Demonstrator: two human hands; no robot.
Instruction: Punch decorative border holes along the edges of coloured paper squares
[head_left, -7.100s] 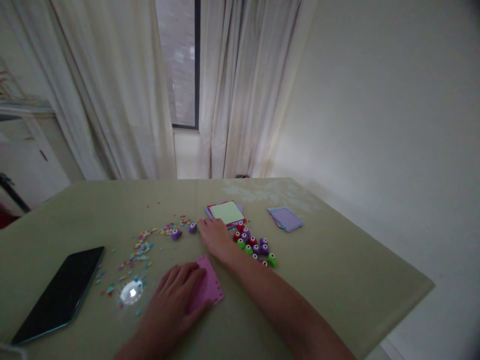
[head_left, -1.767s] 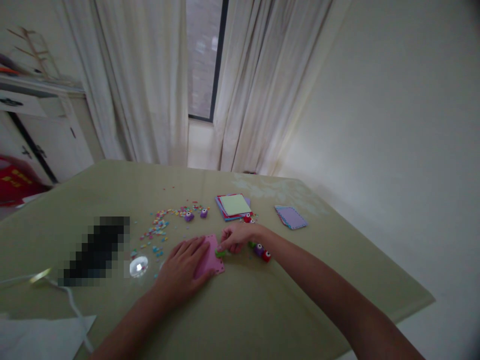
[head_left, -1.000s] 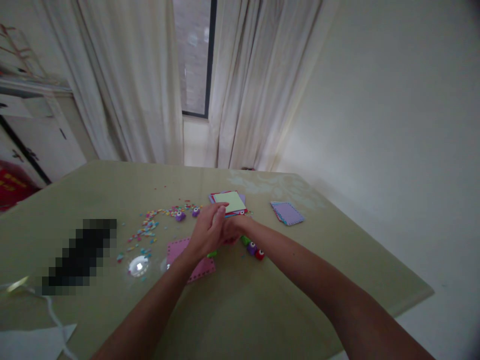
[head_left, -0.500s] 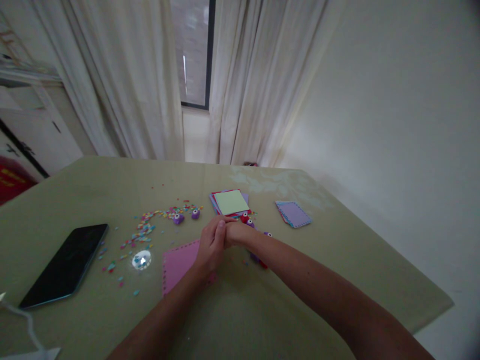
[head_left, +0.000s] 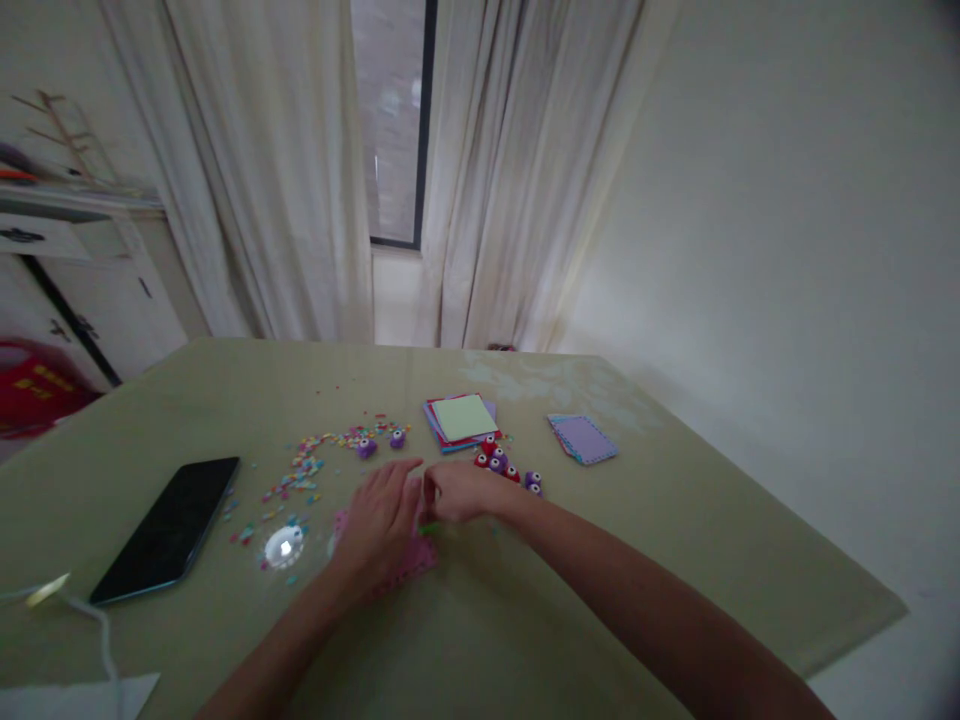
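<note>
A pink square sheet point(head_left: 409, 562) with small holes along its edges lies on the table, largely covered by my hands. My left hand point(head_left: 379, 520) rests on it with the fingers stretched out. Beside it, at the sheet's right side, my right hand point(head_left: 457, 490) is closed in a pinch. A small bright green thing point(head_left: 429, 528) shows just under its fingers. What the pinch holds is hidden. Several red and purple pieces with eyes point(head_left: 496, 460) lie just beyond my right hand.
Behind my hands is a stack of coloured sheets point(head_left: 465, 416); a smaller pile of lilac sheets point(head_left: 586, 438) lies to the right. Colourful bits point(head_left: 304, 465), a clear shiny dish point(head_left: 283, 547) and a black tablet point(head_left: 169, 525) are on the left. A white cable point(head_left: 105, 640) crosses the lower left.
My hands were clasped together above the sheet's right side. They have come apart: the left now lies flat over the sheet, the right pinches beside it. The view has shifted slightly.
</note>
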